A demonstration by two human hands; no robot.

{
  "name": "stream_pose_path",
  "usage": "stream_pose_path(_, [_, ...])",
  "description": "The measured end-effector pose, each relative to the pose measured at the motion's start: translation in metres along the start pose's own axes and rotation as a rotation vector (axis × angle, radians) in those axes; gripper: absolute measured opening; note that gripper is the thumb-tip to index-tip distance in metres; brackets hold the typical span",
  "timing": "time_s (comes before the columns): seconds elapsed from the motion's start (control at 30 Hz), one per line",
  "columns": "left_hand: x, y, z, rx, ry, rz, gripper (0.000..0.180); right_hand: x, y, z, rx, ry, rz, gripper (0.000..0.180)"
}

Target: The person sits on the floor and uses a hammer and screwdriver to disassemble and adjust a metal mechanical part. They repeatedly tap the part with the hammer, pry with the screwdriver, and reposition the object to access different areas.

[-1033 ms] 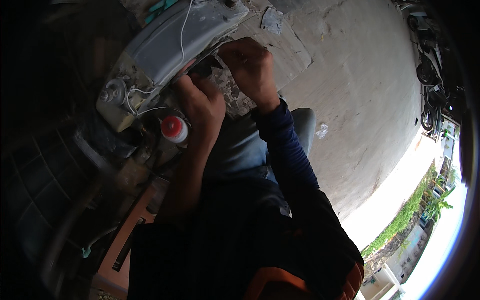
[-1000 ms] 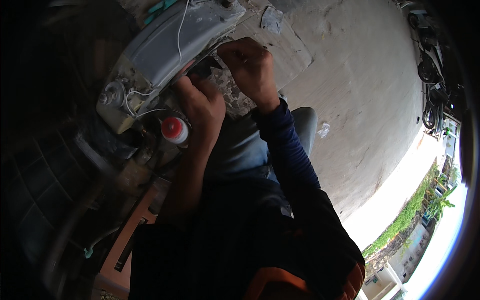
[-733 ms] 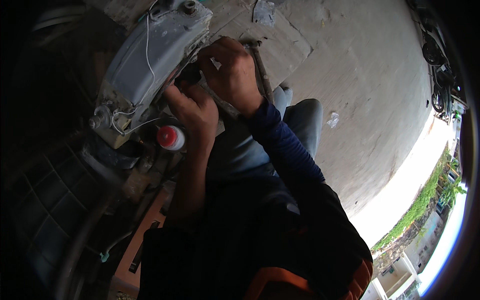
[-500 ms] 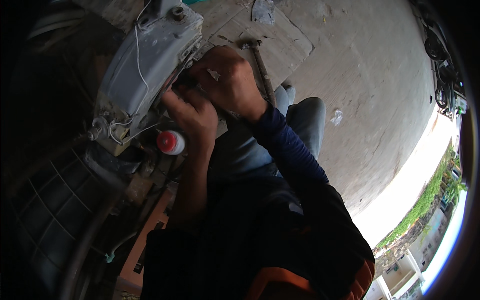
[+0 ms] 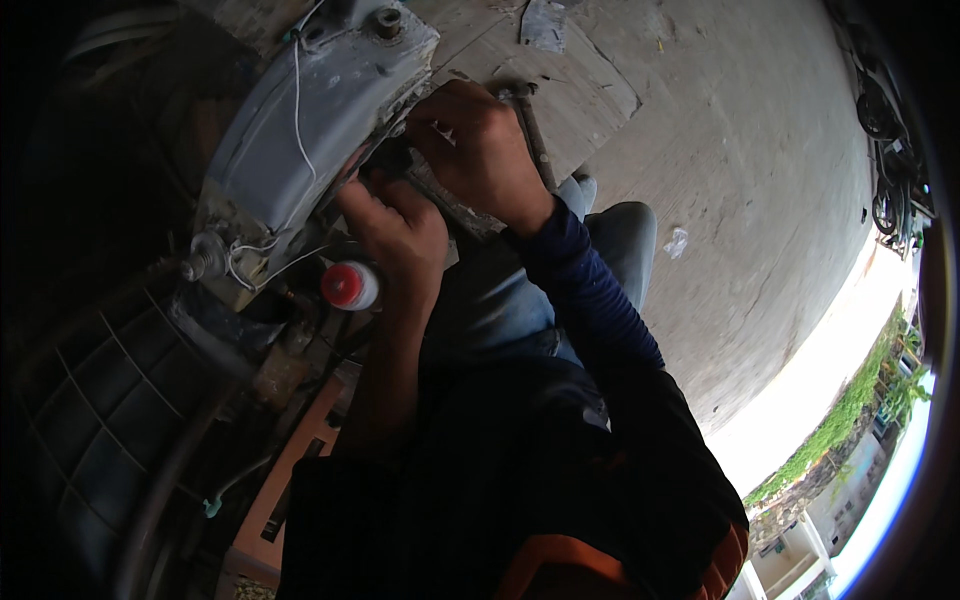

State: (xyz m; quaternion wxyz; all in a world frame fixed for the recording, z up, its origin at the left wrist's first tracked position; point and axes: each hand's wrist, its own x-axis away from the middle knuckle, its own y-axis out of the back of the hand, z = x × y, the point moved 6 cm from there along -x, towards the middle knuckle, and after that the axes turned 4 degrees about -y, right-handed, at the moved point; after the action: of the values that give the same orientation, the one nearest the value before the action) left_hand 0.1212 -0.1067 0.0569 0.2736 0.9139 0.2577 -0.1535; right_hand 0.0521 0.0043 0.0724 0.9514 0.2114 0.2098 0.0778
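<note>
A grey, worn machine body [image 5: 270, 150], like a sewing machine's arm, leans across the upper left with a thin white cord [image 5: 299, 110] hanging along it. My left hand [image 5: 405, 235] is at its near lower edge, thumb and fingers bent around something dark that I cannot make out; its fingertips are partly hidden. Just to the right, my right hand [image 5: 480, 150] has its fingers curled together in a pinch beside the machine's edge. What it pinches is hidden. A white bottle with a red cap [image 5: 345, 286] stands left of my left wrist.
A hammer-like tool with a long handle [image 5: 535, 140] lies on a flat cardboard piece [image 5: 585, 105] beyond my right hand. Clear plastic scraps [image 5: 675, 242] are on the concrete floor [image 5: 750, 200]. A wire grid [image 5: 110, 390] is at lower left, near an orange-brown frame [image 5: 290, 480].
My right hand has lifted slightly away from my left, opening a gap between them. The whole view has shifted a little, so the machine and bottle appear farther right.
</note>
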Motion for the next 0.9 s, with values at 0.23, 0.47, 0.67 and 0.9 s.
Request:
stream_pose_path(0.23, [-0.001, -0.002, -0.001, 0.101, -0.020, 0.014, 0.038, 0.002, -0.005, 0.008, 0.089, 0.038, -0.074, 0.006])
stream_pose_path(0.47, [0.000, -0.001, 0.002, -0.005, -0.005, 0.011, 0.037, 0.010, 0.021, -0.006, 0.325, -0.059, -0.390, 0.007])
stream_pose_path(0.67, [-0.001, 0.001, -0.003, -0.074, 0.045, 0.033, 0.035, 0.035, 0.028, -0.093, 0.370, -0.399, -0.146, 0.013])
stream_pose_path(0.9, [-0.004, -0.001, -0.008, -0.151, -0.017, 0.053, 0.033, 0.076, 0.024, -0.132, 0.618, -0.446, -0.060, 0.027])
